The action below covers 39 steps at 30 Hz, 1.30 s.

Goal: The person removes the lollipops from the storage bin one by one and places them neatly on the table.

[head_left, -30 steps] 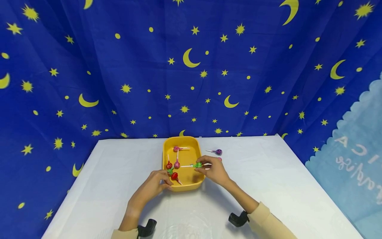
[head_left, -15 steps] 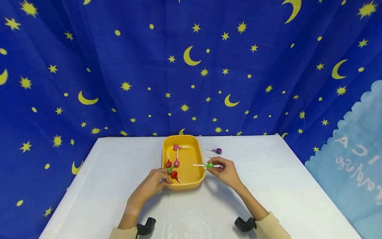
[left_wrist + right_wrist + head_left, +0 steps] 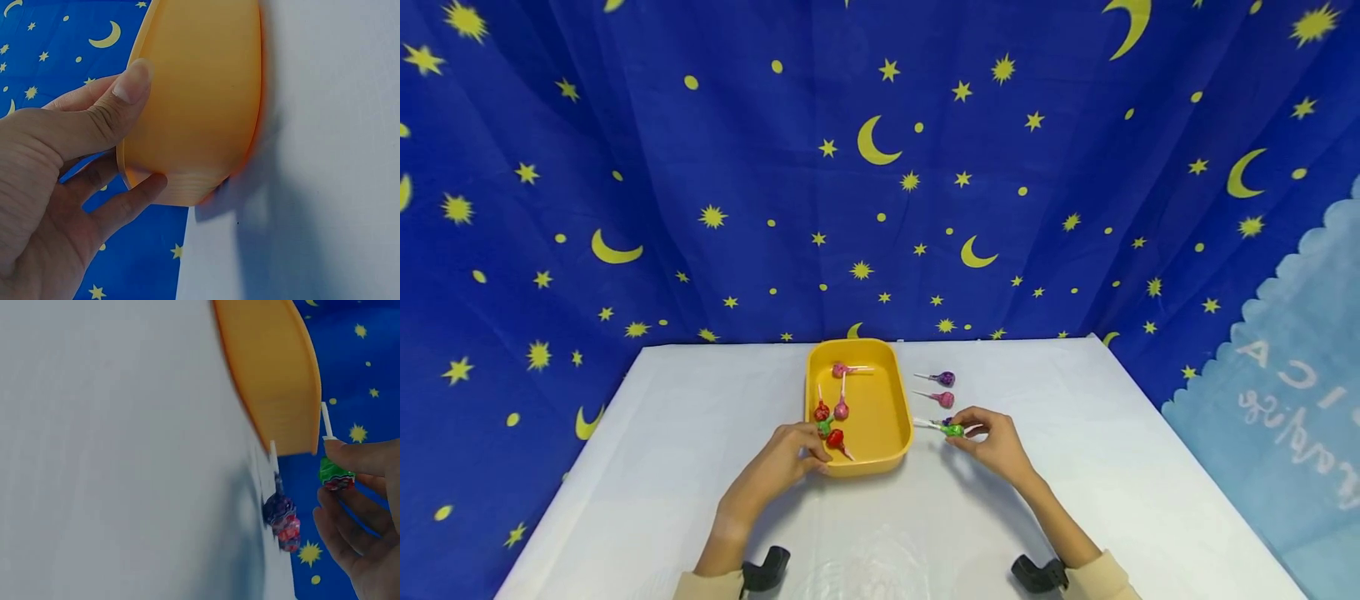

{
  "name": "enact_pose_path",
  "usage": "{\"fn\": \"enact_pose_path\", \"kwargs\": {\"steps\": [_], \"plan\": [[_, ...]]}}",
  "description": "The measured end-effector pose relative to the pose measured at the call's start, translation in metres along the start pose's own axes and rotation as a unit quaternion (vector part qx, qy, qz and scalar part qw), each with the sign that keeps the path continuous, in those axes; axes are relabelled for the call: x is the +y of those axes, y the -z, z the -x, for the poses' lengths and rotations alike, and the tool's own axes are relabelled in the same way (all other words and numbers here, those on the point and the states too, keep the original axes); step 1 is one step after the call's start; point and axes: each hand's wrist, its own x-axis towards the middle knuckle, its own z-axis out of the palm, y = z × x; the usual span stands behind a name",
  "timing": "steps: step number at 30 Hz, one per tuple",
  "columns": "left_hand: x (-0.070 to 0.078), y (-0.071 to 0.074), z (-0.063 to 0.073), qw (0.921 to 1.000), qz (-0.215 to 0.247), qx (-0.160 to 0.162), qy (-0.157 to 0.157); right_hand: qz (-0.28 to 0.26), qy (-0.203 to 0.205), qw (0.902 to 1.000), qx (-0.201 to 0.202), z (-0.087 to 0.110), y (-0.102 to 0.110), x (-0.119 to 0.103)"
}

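My right hand (image 3: 992,442) pinches a green-wrapped lollipop (image 3: 335,475) between thumb and fingers, its white stick pointing toward the yellow tray (image 3: 887,417). It hovers just right of the tray, and in the head view it partly covers a purple lollipop (image 3: 279,509) on the table. The near-left corner of the tray is gripped by my left hand (image 3: 782,458), thumb outside the wall (image 3: 200,94) and fingers over the rim. Inside the tray lie two pink lollipops (image 3: 841,411), two red ones (image 3: 836,438) and a green one (image 3: 824,427), partly behind the left fingers.
To the tray's right, a purple lollipop (image 3: 946,379) and a pink one (image 3: 946,400) lie in a column on the white table (image 3: 1045,392), sticks toward the tray. A blue curtain (image 3: 760,167) with yellow moons and stars hangs behind the table.
My right hand has carried the green lollipop from above the tray rightward and toward me, past the rim. The pink lollipop on the table is now uncovered. My left hand stays on the tray.
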Motion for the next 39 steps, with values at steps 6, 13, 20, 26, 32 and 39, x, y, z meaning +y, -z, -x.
{"fn": "enact_pose_path", "kwargs": {"steps": [6, 13, 20, 26, 32, 39], "plan": [[-0.002, -0.001, 0.0, 1.0, -0.002, 0.003, -0.006, -0.007, -0.031, 0.9989, -0.034, 0.005, 0.001, 0.006], [-0.001, -0.001, -0.001, 0.9999, 0.002, -0.006, 0.01, 0.007, -0.033, 0.9973, -0.065, 0.007, 0.0, 0.011], [-0.003, -0.001, -0.001, 0.9999, 0.015, -0.002, -0.006, 0.051, -0.022, 0.995, -0.083, 0.008, 0.0, 0.015], [-0.002, -0.002, -0.001, 0.9998, 0.018, -0.007, -0.002, 0.055, -0.028, 0.993, -0.101, 0.01, 0.0, 0.017], [-0.001, -0.002, -0.001, 0.9999, 0.012, -0.009, 0.005, 0.053, -0.026, 0.9928, -0.105, 0.01, 0.0, 0.017], [-0.002, 0.0, -0.002, 0.9997, 0.021, -0.005, -0.012, 0.059, -0.032, 0.9921, -0.106, 0.008, 0.0, 0.017]]}}
